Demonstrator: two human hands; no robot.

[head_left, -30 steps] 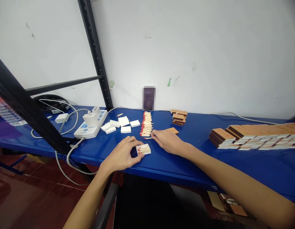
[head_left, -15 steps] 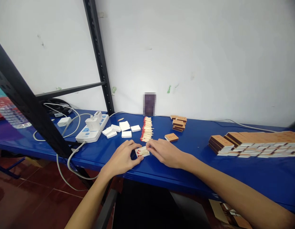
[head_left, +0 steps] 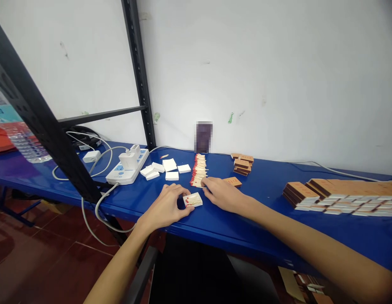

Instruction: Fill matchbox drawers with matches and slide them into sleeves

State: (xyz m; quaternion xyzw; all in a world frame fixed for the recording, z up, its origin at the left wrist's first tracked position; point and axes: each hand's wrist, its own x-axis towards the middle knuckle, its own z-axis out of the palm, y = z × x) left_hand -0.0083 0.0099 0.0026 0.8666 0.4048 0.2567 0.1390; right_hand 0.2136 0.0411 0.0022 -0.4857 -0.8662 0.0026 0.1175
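My left hand (head_left: 167, 207) grips a small white matchbox tray (head_left: 198, 202) between thumb and fingers, near the table's front edge. Several red-tipped matches (head_left: 191, 199) lie inside the tray. My right hand (head_left: 221, 193) is at the near end of a long row of loose matches (head_left: 200, 166), its fingertips pinched together against the stick ends. Whether a match is between those fingers is hidden. Behind my right hand lies an orange-brown matchbox (head_left: 233, 182), partly covered. Left of the row are several white trays (head_left: 172, 176).
A white power strip (head_left: 128, 166) with plugs and cables sits left, beside a black shelf post (head_left: 141, 80). Several matchboxes (head_left: 242, 164) are piled at the back. A long stack of matchboxes (head_left: 350, 194) stands at right on the blue table (head_left: 259, 228). A plastic bottle (head_left: 28, 139) is far left.
My right hand has moved from over the tray to the near end of the match row. My left hand still holds the tray. The view has shifted slightly.
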